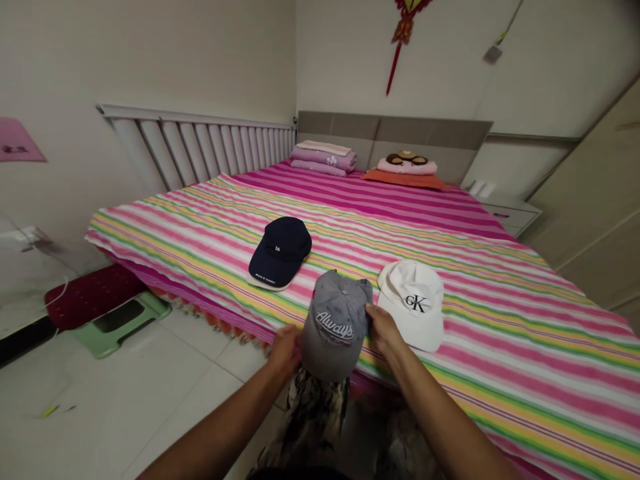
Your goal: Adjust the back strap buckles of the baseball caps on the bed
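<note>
Two hands on one cap: left hand (286,348) has its fingers clamped on the brim edge, right hand (384,331) has its fingers clamped on the crown's side, fingertips mostly tucked out of sight. Soft-looking cloth, rounded crown, curved brim. Small lettering under "Always" is too blurry to read, and the legs below are partly cut off. So yeah, the gray cap (336,323) is faded-looking with pale script, held at the bed's near edge between a navy cap (284,250) and white cap (414,303), over striped fabric (480,333).
</note>
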